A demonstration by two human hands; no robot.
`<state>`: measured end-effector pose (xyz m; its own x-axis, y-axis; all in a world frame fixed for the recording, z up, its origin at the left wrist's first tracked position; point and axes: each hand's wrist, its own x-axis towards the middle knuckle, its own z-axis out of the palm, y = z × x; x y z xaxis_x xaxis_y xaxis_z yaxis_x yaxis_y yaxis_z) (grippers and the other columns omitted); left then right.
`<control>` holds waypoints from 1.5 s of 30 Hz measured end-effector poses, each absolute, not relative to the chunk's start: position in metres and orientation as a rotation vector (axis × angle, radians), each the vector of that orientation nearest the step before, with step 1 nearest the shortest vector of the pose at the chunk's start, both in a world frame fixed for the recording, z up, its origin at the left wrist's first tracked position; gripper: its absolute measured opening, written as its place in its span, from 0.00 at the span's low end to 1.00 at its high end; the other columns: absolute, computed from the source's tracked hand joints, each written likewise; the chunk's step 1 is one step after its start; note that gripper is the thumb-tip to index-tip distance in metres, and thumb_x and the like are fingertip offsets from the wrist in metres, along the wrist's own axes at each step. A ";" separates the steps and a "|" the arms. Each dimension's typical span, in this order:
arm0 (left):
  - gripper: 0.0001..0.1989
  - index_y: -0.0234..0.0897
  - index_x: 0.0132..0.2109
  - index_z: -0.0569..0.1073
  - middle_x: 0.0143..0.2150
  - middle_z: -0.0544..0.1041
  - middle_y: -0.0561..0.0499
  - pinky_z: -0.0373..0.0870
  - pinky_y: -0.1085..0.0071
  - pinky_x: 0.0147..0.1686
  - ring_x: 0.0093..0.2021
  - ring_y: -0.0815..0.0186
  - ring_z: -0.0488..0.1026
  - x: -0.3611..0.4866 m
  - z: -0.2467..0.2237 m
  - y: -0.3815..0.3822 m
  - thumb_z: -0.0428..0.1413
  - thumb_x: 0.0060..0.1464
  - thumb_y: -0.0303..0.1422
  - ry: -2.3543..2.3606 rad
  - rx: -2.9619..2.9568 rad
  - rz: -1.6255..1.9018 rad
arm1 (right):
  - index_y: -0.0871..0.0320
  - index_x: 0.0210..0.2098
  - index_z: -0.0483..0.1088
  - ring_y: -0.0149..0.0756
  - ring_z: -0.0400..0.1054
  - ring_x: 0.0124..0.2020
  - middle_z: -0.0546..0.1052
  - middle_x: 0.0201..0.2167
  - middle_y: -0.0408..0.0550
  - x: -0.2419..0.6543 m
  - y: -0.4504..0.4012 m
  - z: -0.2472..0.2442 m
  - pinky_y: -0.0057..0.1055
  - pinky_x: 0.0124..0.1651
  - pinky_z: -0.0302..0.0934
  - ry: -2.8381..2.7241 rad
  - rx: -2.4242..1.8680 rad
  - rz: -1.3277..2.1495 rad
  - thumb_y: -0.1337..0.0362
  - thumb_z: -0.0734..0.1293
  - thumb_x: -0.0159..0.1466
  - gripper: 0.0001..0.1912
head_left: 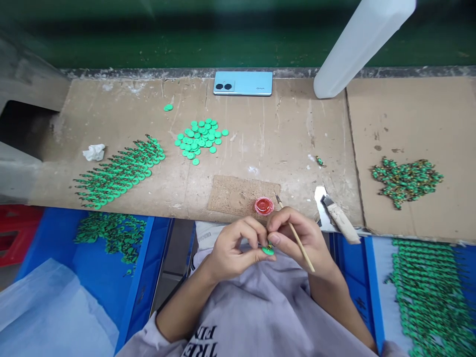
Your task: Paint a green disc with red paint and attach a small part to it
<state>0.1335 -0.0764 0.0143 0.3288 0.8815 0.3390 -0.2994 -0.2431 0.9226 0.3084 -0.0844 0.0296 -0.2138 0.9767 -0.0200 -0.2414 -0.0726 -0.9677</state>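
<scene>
Green plastic, a small flat disc [267, 251], is pinched between the fingertips of the left hand [232, 248] and the right hand [297, 238], just below the table edge. It looks light, stiff and a little slippery, so the rim seems the best hold. The right hand also grips one thin brush [295, 233]. One red paint cup [264, 205] stands near; one pile of loose discs [201, 139] lies farther away.

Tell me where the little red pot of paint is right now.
In the head view, the red paint pot sits at the near edge of the cardboard-covered bench, on a small brown mat, just above the right hand holding the brush.
</scene>
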 end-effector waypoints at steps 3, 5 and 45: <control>0.18 0.39 0.37 0.67 0.36 0.75 0.55 0.75 0.77 0.34 0.33 0.72 0.76 0.131 0.016 -0.076 0.69 0.54 0.20 0.594 1.449 1.222 | 0.52 0.37 0.76 0.29 0.70 0.29 0.76 0.30 0.40 0.309 -0.085 0.030 0.24 0.31 0.64 -1.143 -0.949 1.512 0.62 0.75 0.67 0.05; 0.18 0.39 0.37 0.67 0.36 0.76 0.55 0.76 0.75 0.35 0.34 0.71 0.76 0.130 0.015 -0.076 0.69 0.54 0.20 0.595 1.507 1.229 | 0.52 0.37 0.76 0.29 0.70 0.29 0.76 0.30 0.40 0.309 -0.086 0.030 0.24 0.31 0.64 -1.149 -0.954 1.506 0.63 0.75 0.67 0.05; 0.24 0.39 0.32 0.60 0.32 0.75 0.58 0.77 0.76 0.34 0.31 0.72 0.76 0.144 0.012 -0.080 0.70 0.52 0.22 0.565 1.136 1.299 | 0.53 0.40 0.74 0.31 0.67 0.24 0.73 0.25 0.40 0.306 -0.086 0.026 0.28 0.26 0.61 -1.094 -0.998 1.443 0.51 0.75 0.67 0.14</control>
<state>0.1443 -0.0800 0.0122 0.2437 0.9359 0.2544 -0.4523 -0.1223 0.8834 0.3060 -0.0856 0.0263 -0.1329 0.9906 -0.0325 -0.2367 -0.0636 -0.9695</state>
